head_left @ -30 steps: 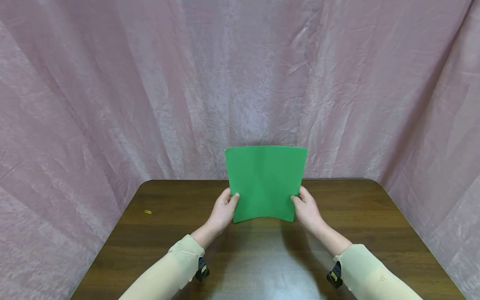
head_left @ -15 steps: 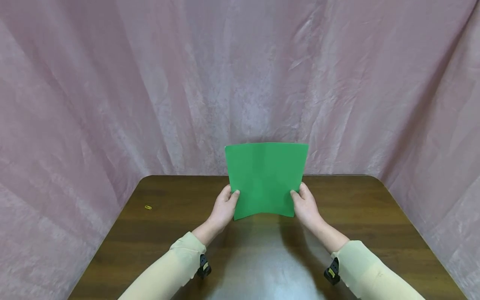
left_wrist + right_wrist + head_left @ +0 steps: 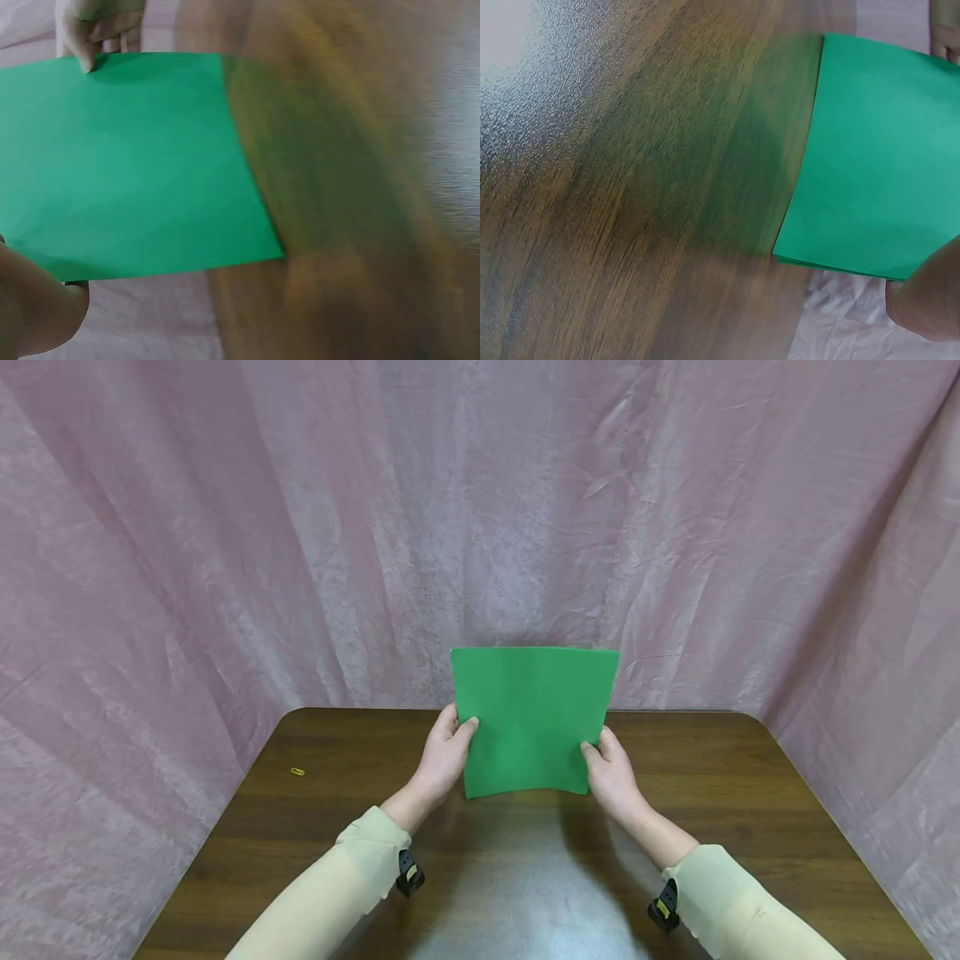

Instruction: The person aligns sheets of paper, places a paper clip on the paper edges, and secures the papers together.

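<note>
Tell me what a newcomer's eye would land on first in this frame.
The bright green sheet of paper stands out first, held up above the far middle of the dark wooden table against the pink curtain. The left hand grips its left edge and the right hand its right edge, lower down. A small yellow paper clip lies alone near the table's left edge.

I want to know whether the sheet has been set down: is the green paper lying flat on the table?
No, the green paper is held upright above the table, pinched at its side edges by the left hand and the right hand.
</note>
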### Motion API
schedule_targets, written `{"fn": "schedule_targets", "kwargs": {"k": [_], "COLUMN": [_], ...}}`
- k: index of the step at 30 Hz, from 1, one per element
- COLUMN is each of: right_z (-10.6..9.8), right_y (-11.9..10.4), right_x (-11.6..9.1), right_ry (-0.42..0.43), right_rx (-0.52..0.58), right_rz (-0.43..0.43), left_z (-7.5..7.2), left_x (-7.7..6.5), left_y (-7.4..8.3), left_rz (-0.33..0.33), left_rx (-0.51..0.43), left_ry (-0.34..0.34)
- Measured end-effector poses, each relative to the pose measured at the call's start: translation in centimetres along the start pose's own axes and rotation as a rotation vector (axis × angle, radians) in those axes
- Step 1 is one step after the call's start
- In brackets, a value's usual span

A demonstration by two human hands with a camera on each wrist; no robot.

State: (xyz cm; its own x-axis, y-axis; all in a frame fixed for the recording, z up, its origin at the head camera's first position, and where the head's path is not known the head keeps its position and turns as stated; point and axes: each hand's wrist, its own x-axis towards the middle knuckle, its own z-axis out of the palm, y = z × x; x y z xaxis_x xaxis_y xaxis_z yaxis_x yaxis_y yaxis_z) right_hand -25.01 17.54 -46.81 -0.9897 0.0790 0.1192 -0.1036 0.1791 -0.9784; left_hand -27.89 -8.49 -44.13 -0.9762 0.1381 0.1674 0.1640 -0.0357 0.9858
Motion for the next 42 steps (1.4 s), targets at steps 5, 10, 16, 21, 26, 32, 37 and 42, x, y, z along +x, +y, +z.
{"fn": "schedule_targets", "kwargs": {"k": [5, 10, 16, 21, 26, 32, 37, 42], "right_z": [-0.1, -0.3, -0.7, -0.9, -1.0, -1.1, -1.2, -1.1], "right_y": [-0.4, -1.7, -3.7, -5.1, -6.4, -7.7, -8.5, -8.9], "right_x": [-0.1, -0.1, 0.3, 0.7, 0.9, 0.9, 1.0, 1.0], "right_ry": [-0.013, -0.012, 0.003, 0.016, 0.027, 0.045, 0.047, 0.046], "right_rx": [0.03, 0.071, 0.114, 0.148, 0.205, 0.234, 0.216, 0.219], "right_rz": [0.012, 0.02, -0.02, -0.063, -0.088, -0.103, -0.138, -0.155], "left_z": [0.2, 0.1, 0.1, 0.3, 0.5, 0.8, 0.9, 1.0], "left_x": [0.6, 0.9, 0.8, 0.8, 0.8, 1.0, 1.3, 1.5], "left_y": [1.7, 2.3, 2.9, 3.2, 3.6, 4.2, 4.7, 4.9], "left_rz": [0.042, 0.07, 0.095, 0.13, 0.158, 0.207, 0.256, 0.29], "left_rx": [-0.023, -0.037, -0.036, -0.044, -0.06, -0.075, -0.075, -0.089], "left_ry": [0.013, 0.02, 0.03, 0.045, 0.044, 0.053, 0.072, 0.093]}}
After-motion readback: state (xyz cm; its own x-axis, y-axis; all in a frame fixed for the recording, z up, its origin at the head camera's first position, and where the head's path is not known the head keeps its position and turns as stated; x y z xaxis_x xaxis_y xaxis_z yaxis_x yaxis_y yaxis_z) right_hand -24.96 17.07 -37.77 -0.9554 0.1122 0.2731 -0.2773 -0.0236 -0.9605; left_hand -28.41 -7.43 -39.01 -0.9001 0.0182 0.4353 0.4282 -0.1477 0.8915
